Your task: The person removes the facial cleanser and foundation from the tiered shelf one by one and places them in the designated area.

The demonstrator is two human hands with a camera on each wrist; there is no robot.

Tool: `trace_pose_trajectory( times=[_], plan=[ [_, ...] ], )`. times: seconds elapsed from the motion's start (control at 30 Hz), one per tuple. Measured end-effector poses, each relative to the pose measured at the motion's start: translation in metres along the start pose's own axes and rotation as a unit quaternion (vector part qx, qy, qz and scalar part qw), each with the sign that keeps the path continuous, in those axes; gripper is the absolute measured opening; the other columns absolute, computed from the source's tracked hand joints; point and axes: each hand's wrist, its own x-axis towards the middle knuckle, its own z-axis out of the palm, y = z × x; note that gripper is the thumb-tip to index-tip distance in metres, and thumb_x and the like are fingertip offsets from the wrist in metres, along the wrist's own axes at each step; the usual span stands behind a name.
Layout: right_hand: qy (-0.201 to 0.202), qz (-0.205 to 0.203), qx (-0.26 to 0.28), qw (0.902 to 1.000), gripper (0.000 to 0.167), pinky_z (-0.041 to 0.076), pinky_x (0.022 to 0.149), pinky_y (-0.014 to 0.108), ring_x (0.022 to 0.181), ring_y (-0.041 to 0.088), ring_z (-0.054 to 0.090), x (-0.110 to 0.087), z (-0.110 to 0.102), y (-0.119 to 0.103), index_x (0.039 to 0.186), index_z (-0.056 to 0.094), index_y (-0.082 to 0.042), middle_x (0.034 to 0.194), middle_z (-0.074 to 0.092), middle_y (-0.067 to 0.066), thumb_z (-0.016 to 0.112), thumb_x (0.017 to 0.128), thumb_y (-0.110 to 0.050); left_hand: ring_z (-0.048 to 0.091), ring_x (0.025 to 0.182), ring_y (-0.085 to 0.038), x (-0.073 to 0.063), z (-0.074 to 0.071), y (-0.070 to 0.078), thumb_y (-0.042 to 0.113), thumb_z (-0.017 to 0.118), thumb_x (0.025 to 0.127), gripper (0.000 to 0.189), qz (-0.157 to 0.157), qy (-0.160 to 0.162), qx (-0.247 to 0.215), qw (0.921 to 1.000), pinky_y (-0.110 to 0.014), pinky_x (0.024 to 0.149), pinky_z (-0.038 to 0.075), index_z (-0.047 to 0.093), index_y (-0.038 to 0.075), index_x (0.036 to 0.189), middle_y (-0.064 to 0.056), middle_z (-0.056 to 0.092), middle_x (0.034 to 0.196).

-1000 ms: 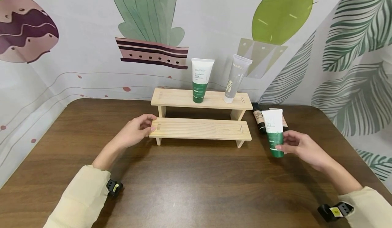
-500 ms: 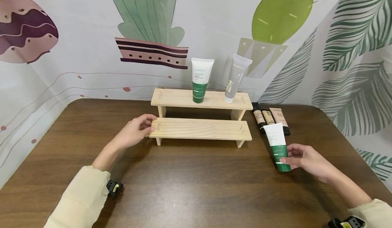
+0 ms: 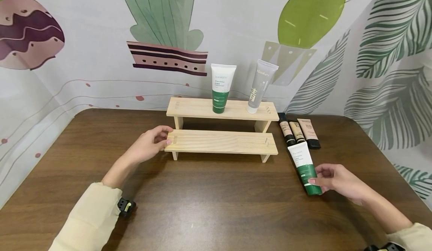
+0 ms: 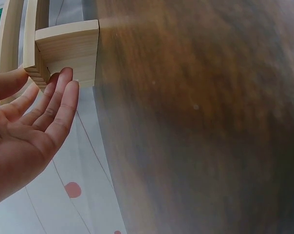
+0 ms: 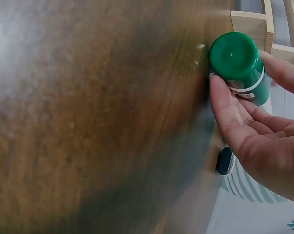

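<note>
My right hand (image 3: 342,181) holds a white-and-green squeeze tube (image 3: 300,157) near its green cap (image 5: 234,56), thumb on one side and fingers on the other. The tube leans back low over the table, its white crimped end toward the back. At the left end of a two-step wooden display stand (image 3: 221,141), my left hand (image 3: 146,144) pinches the lower step with thumb on top; in the left wrist view its other fingers (image 4: 64,109) extend beside the leg. On the upper step a similar white-and-green tube (image 3: 221,88) and a grey tube (image 3: 261,86) stand on their caps.
Right of the stand, a black-ended tube (image 3: 287,131), a smaller beige tube (image 3: 297,132) and a pink BB tube (image 3: 308,131) lie side by side on the brown wooden table (image 3: 216,206). A cactus-print cloth (image 3: 101,56) hangs behind the table.
My right hand has brought the white-and-green tube toward me and lower, tilting it further back. The small tubes behind it have come into view. My left hand stays on the stand.
</note>
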Motion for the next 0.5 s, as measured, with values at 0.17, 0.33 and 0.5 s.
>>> trace_pose_trajectory(
  times=[0.17, 0.33, 0.5],
  plan=[
    [-0.004, 0.002, 0.017, 0.9998, 0.046, 0.05, 0.059, 0.032, 0.065, 0.016, 0.053, 0.0004, 0.0005, 0.0011, 0.108, 0.046, 0.018, 0.083, 0.052, 0.01, 0.068, 0.081, -0.013, 0.057, 0.082, -0.023, -0.0006, -0.0006, 0.0003, 0.001, 0.054, 0.09, 0.03, 0.0, -0.001, 0.003, 1.0, -0.033, 0.067, 0.048, 0.049, -0.003, 0.119, -0.018, 0.058, 0.098],
    [-0.025, -0.001, 0.056, 0.9981, 0.049, 0.052, 0.061, 0.035, 0.068, 0.016, 0.055, 0.0019, 0.0015, 0.003, 0.109, 0.042, 0.023, 0.084, 0.053, 0.01, 0.066, 0.082, -0.01, 0.057, 0.082, -0.022, -0.0009, -0.0008, 0.001, 0.002, 0.054, 0.09, 0.03, 0.0, -0.002, 0.008, 1.0, -0.031, 0.066, 0.048, 0.049, -0.003, 0.119, -0.018, 0.059, 0.099],
    [-0.041, 0.005, 0.087, 0.9953, 0.051, 0.053, 0.064, 0.038, 0.071, 0.019, 0.058, 0.0042, 0.0013, 0.0044, 0.112, 0.037, 0.026, 0.086, 0.055, 0.011, 0.063, 0.085, -0.009, 0.058, 0.082, -0.022, -0.0023, -0.0014, 0.0028, 0.003, 0.055, 0.09, 0.031, 0.0, -0.001, 0.004, 1.0, -0.03, 0.066, 0.048, 0.049, -0.003, 0.119, -0.02, 0.059, 0.1]
  ],
)
